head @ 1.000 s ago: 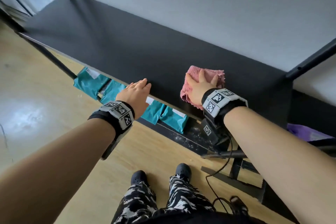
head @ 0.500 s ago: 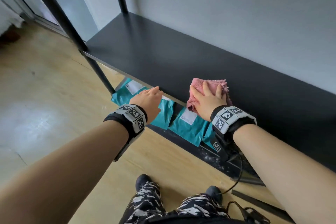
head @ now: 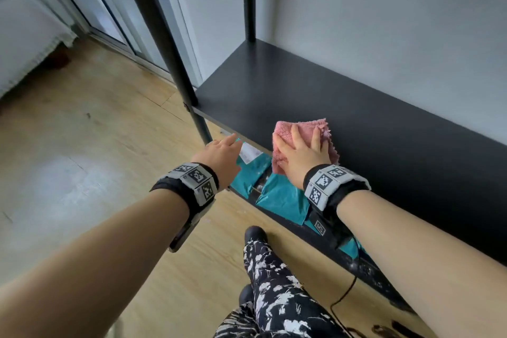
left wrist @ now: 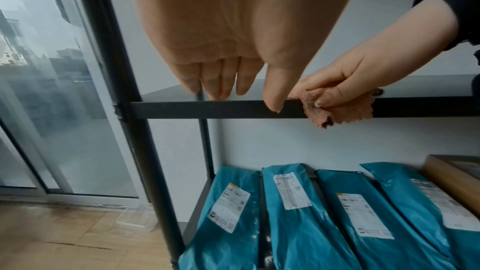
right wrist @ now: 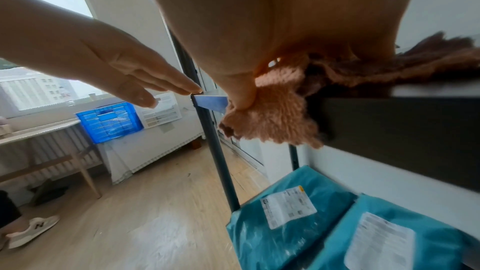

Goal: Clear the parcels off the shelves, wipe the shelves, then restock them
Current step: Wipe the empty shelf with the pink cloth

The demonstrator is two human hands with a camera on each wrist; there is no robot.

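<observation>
Item: pink cloth (head: 304, 143), terry, folded; lies at the front edge of the black shelf (head: 356, 118), one corner hanging over the lip. The shelf surface carries only the cloth, with open run to the right and back to the wall.

Right hand (head: 304, 156): fingers spread flat on top of the cloth, thumb tucked under the overhanging corner, so the cloth is pinched against the edge.

Left hand (head: 222, 155): fingers straight and together, holding nothing, fingertips at the shelf's front lip just beside the left front post (head: 175, 68), near the cloth but apart from it.

Lower shelf: teal parcels (left wrist: 298, 213) with white labels, laid side by side, packed close; a brown box (left wrist: 457, 182) at their right end.

Surroundings: wood floor (head: 82, 159) open to the left of the rack; glass door (left wrist: 52, 89) beyond the post; blue crate (right wrist: 109, 122) on a table by the window, well apart.
</observation>
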